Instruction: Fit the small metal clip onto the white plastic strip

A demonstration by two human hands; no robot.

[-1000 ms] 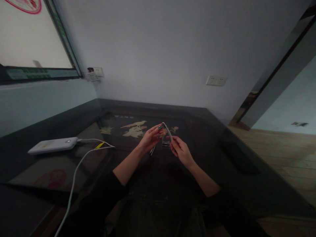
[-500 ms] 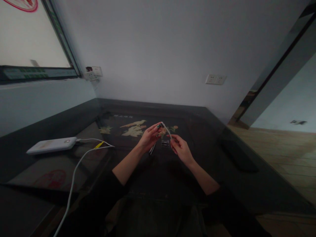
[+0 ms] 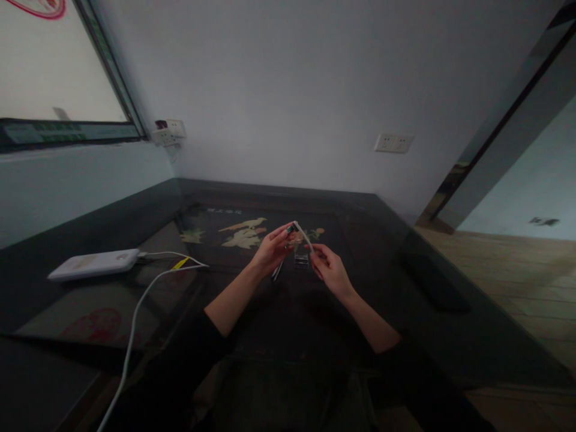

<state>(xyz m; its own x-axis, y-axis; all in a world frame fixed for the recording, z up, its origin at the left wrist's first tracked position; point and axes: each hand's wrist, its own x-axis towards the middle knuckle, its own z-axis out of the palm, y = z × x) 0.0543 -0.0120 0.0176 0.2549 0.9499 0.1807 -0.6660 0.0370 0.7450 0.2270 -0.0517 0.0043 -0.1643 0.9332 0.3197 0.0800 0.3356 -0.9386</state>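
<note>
Over the dark table [image 3: 342, 324], my left hand [image 3: 271, 249] pinches a small dark piece with a green patch [image 3: 290, 229]; its kind is too small to make out. My right hand [image 3: 330, 270] grips the lower end of a thin pale strip [image 3: 304, 236]. The strip slants up to the left, its upper end meeting the small piece at my left fingertips. Whether the two are joined I cannot tell. Below and between my hands lies a small shiny block-like thing [image 3: 301, 261]. A slim dark stick with a pale edge [image 3: 278, 272] rests beside my left wrist.
A white power bank [image 3: 96, 264] with a white cable [image 3: 134, 324] lies on the left, a yellow tag [image 3: 180, 263] on the cable. At the right is a flat black object [image 3: 434, 282]. Wall sockets [image 3: 393, 143] sit above the table's back edge.
Both hands keep almost the same place and hold. The green patch at my left fingertips shows slightly differently, as if the small piece turned a little.
</note>
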